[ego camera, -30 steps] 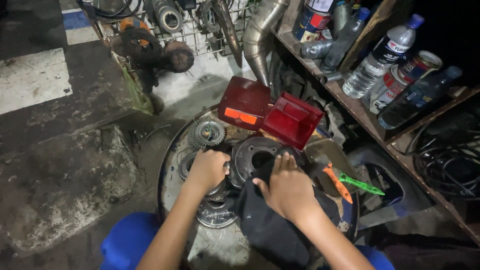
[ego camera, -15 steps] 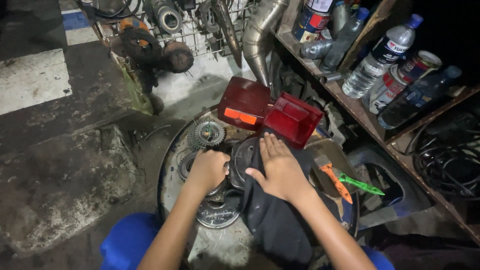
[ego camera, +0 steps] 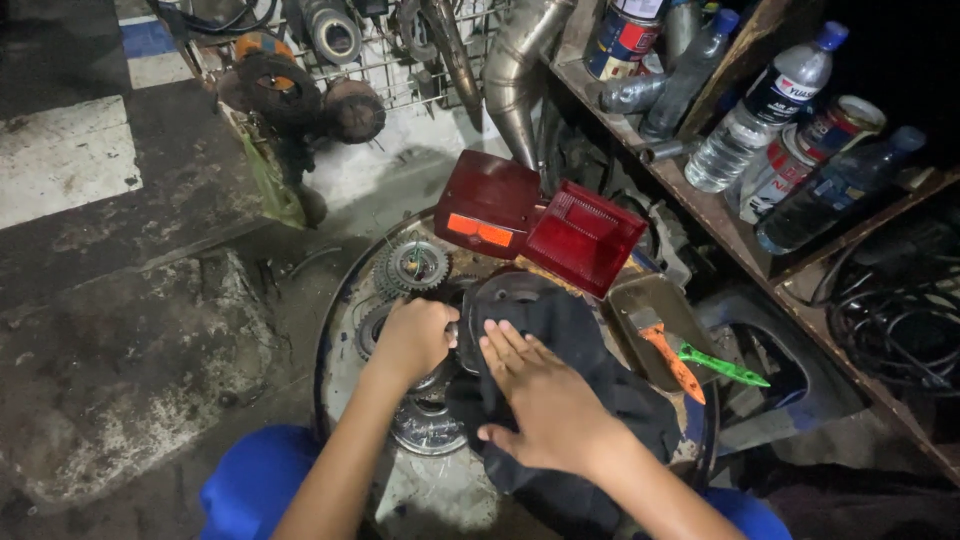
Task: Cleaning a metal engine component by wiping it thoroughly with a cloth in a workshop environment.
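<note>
Dim workshop floor, round metal drum top point(ego camera: 345, 300) as work surface. Right hand point(ego camera: 545, 400) lies flat, fingers point(ego camera: 500, 350) spread, on dark cloth point(ego camera: 580, 350) covering round metal disc point(ego camera: 505, 290); left hand point(ego camera: 415, 335), fingers curled, grips the disc's left edge. Sprocket point(ego camera: 415, 265) just beyond; red tail-light lenses point(ego camera: 540, 220) behind.

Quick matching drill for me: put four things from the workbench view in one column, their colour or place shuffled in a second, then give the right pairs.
1. cloth
2. brush handle
3. tail-light housings
4. plastic bottles

a. on the shelf at the right
b. red
c. dark, under the right hand
d. orange, in the metal tray

Pairs: 1-c, 2-d, 3-b, 4-a.
</note>
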